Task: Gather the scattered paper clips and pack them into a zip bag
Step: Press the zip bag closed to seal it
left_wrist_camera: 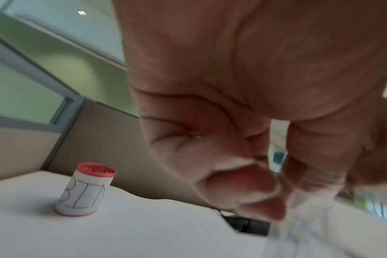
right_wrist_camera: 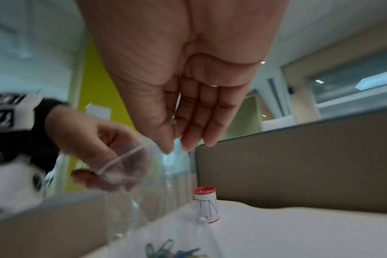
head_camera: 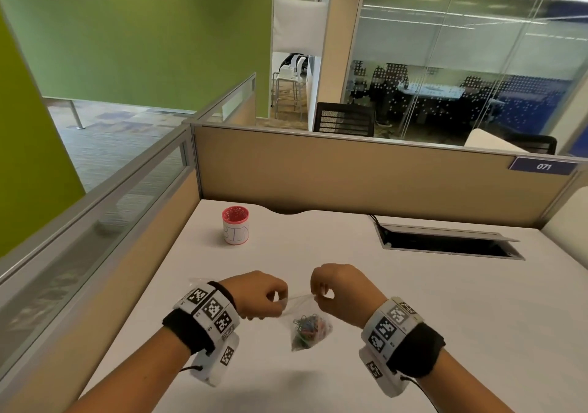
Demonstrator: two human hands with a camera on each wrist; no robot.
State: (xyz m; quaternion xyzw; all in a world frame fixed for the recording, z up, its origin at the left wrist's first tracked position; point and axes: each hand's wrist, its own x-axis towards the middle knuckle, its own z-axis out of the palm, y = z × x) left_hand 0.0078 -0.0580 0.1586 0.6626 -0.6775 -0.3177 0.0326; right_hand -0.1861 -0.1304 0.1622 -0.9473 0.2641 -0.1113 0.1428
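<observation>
A clear zip bag (head_camera: 307,320) hangs above the white desk (head_camera: 413,317) between my two hands, with a bunch of coloured paper clips (head_camera: 310,330) gathered at its bottom. My left hand (head_camera: 264,296) pinches the left end of the bag's top strip. My right hand (head_camera: 331,288) pinches the right end of the strip. In the right wrist view my right hand's fingertips (right_wrist_camera: 189,143) hold the bag's rim, the zip bag (right_wrist_camera: 144,200) hangs blurred below, and the paper clips (right_wrist_camera: 166,247) show at the bottom edge. The left wrist view shows my left hand (left_wrist_camera: 283,188) with curled fingers on the blurred plastic.
A red mesh cup with a paper label reading BIN (head_camera: 235,226) stands at the back left of the desk. A cable hatch (head_camera: 445,242) lies open at the back right. Beige partition walls (head_camera: 350,174) close the desk at the back and left.
</observation>
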